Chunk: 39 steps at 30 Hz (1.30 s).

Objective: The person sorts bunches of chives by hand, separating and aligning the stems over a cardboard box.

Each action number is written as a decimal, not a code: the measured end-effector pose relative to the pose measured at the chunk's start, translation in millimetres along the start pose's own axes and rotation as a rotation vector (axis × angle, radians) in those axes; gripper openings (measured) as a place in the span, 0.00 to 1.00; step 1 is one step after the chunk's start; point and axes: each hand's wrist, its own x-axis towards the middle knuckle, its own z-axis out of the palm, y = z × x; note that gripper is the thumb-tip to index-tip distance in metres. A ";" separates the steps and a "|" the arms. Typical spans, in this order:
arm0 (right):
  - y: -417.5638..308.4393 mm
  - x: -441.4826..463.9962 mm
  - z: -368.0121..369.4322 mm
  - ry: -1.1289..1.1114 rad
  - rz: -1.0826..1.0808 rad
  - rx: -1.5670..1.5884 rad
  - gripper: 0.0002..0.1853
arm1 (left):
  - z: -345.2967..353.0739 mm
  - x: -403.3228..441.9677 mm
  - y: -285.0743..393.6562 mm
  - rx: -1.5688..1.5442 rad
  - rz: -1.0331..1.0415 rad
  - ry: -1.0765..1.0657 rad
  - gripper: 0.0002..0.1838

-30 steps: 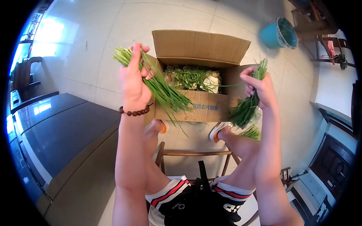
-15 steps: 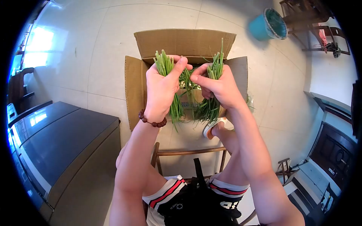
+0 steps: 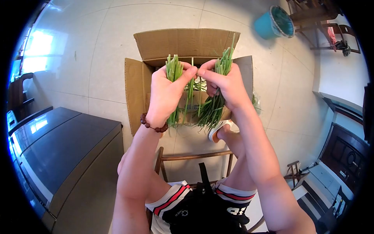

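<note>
Over an open cardboard box [image 3: 167, 45], each of my hands grips a bunch of long green stalks that look like garlic chives. My left hand [image 3: 165, 87] is closed round one bunch [image 3: 174, 68], its pale cut ends up and its leaves hanging below. A second bunch [image 3: 212, 111] is held in my right hand [image 3: 230, 84], with leaves drooping toward the box's near side. Thumb and fingertips of both hands meet in the middle. A few loose stalks [image 3: 190, 91] hang between the hands by the left fingertips. More greens lie inside the box, partly hidden.
A teal bucket [image 3: 269, 24] with a liner stands at the back right beside wooden furniture [image 3: 311, 19]. To the left is a dark-topped cabinet [image 3: 62, 136]. A wooden stool rail [image 3: 194, 156] runs between my legs, and my shoe [image 3: 215, 134] is near the box.
My hands have come together so their fingertips meet. A few stalks now hang upright between them, apart from the left bunch. The view has shifted slightly.
</note>
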 end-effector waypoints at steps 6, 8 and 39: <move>-2.8 5.5 -19.2 0.092 -0.024 0.110 0.09 | -4.6 -2.3 -0.9 -0.016 -0.041 -0.102 0.09; -3.9 6.4 -25.4 0.156 -0.030 0.096 0.09 | -8.8 -2.4 -0.4 -0.019 -0.078 -0.126 0.09; -5.9 0.0 -19.5 -0.029 0.100 0.121 0.11 | -20.4 13.8 6.7 -0.453 -0.153 0.115 0.15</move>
